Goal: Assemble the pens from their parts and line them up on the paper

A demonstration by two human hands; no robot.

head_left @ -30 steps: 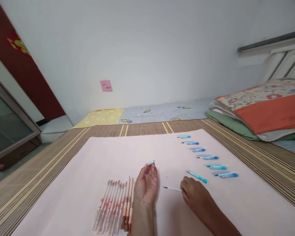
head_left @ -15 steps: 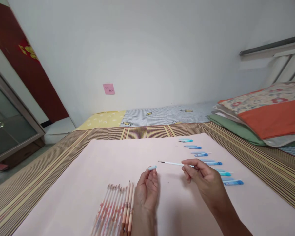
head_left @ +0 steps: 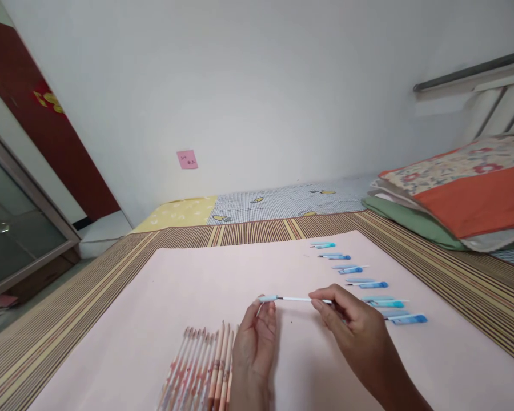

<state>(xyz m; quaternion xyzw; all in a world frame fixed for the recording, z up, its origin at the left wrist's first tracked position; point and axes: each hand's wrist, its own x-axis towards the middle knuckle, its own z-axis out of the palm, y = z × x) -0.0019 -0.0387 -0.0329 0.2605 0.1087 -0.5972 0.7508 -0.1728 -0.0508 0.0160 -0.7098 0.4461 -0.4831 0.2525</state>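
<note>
Brown-striped mat (head_left: 98, 279) under pink sheet (head_left: 175, 291). Right hand (head_left: 346, 319) over sheet, fingers pinched on white refill (head_left: 297, 299). Left hand (head_left: 255, 339) palm up, fingers clamped on pale-blue barrel (head_left: 268, 298). Peach pens (head_left: 216, 365) beside left hand. Blue pen parts (head_left: 411, 319) along sheet's right side. Refill between hands, one end at barrel.

On the sheet (head_left: 154, 319) atop the mat (head_left: 89, 291), pens (head_left: 196, 365) lie at seven o'clock, pen parts (head_left: 374, 284) at two, bedding (head_left: 488, 202) beyond.

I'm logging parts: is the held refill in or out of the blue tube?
Mostly out: the refill shows between tube and right hand; whether its tip is inside, cannot tell.
</note>
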